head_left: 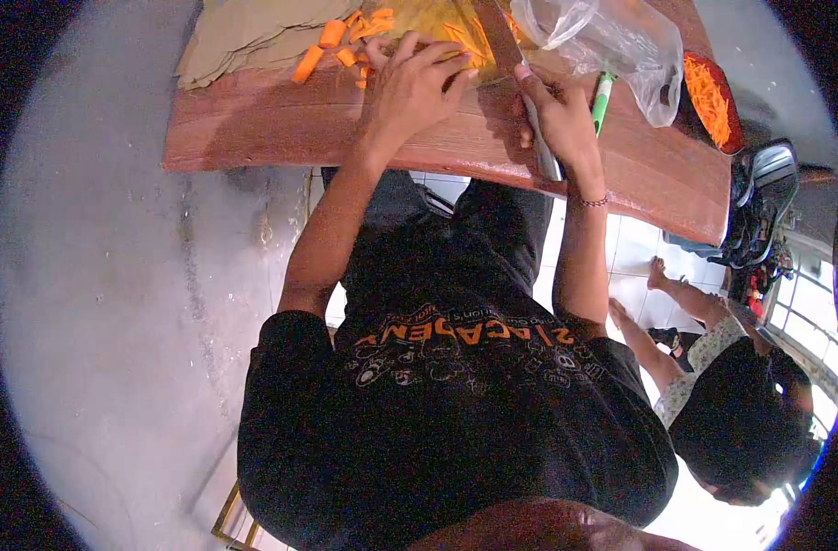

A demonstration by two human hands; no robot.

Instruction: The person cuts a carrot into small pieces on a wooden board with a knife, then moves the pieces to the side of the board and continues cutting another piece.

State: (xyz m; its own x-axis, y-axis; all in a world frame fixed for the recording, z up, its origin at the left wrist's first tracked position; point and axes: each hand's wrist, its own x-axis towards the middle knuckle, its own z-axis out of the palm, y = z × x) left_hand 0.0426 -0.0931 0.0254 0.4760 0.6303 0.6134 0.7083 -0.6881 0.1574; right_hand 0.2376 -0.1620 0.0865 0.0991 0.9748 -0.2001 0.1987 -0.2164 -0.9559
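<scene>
My right hand (561, 119) grips a long knife (500, 41), its blade pointing away over the board. Thin carrot strips (469, 44) lie just left of the blade on a yellowish cutting board (419, 20). My left hand (419, 81) rests over the board's near edge with its fingers spread, the fingertips near the strips. Left of that hand are carrot chunks (332, 35) and smaller cut pieces. A green peeler-like tool (603, 99) lies beside my right hand, partly under a clear plastic bag (621, 46).
Layered brown sheets (244, 37) cover the wooden table's (254, 115) far left. A red container of shredded carrot (710, 99) sits at the right edge. Another person (750, 413) is on the floor at the lower right, near a dark chair-like object (770, 184).
</scene>
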